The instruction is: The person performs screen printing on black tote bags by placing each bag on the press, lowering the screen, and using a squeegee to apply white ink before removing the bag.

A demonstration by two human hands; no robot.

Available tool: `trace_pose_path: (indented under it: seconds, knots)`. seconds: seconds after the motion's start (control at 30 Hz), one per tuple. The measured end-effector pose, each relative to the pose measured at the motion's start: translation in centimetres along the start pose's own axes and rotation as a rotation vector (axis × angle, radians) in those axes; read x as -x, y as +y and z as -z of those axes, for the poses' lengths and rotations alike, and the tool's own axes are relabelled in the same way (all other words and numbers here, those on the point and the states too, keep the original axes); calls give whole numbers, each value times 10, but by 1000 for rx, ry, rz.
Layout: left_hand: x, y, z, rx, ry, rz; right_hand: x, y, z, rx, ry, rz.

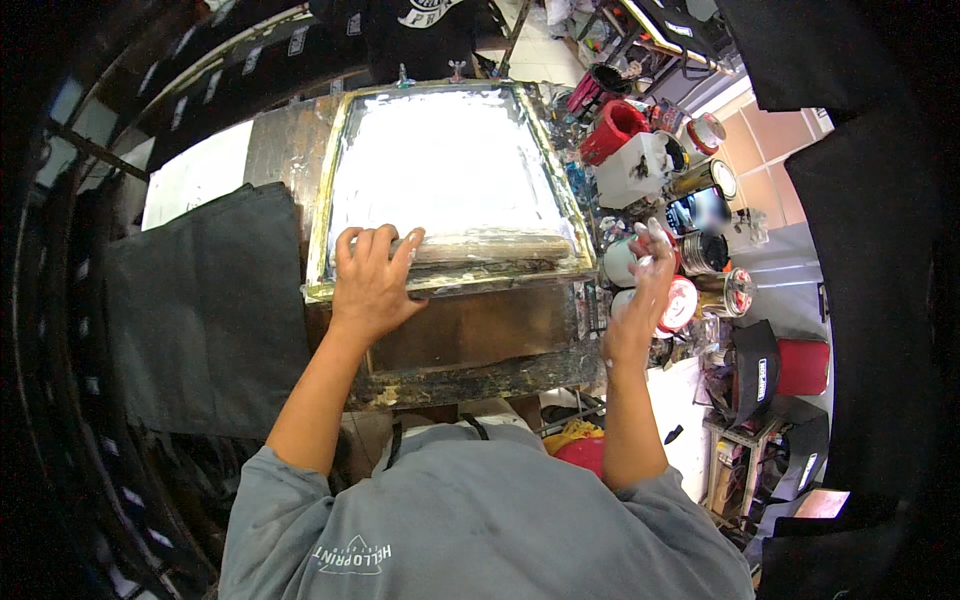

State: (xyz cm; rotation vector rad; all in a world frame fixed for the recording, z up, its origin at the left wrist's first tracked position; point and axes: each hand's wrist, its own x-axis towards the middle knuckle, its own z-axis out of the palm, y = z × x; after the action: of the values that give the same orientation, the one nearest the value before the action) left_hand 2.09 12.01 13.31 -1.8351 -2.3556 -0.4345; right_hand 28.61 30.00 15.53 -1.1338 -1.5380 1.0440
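A screen-printing frame (330, 190) with white ink spread over its mesh lies on a worn wooden press table (470, 345). My left hand (372, 280) grips the left end of a long wooden squeegee (490, 247) that rests along the frame's near edge. My right hand (645, 280), smeared with white ink, is raised off to the right of the frame over the ink pots, fingers loosely spread and holding nothing.
A dark cloth (205, 310) lies left of the frame. Several ink tins and jars (690, 255), a red container (612, 128) and a white box (632, 170) crowd the right side. Black garments hang at the back and right.
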Motion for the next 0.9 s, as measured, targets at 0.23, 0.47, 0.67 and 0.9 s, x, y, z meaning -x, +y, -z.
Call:
trace_pose_path:
  seconds: [0.23, 0.47, 0.67, 0.9]
  knots:
    - [-3, 1, -2, -36, -17, 29, -18, 117, -11, -834, -131, -824]
    - [-5, 3, -5, -53, -46, 42, -3, 250, -90, -557, -312, -459]
    - [1, -1, -14, -54, -42, 69, -9, 257, -92, -863, -343, -737]
    - [-3, -6, -17, -99, -38, 10, -5, 251, -80, -888, -312, -826]
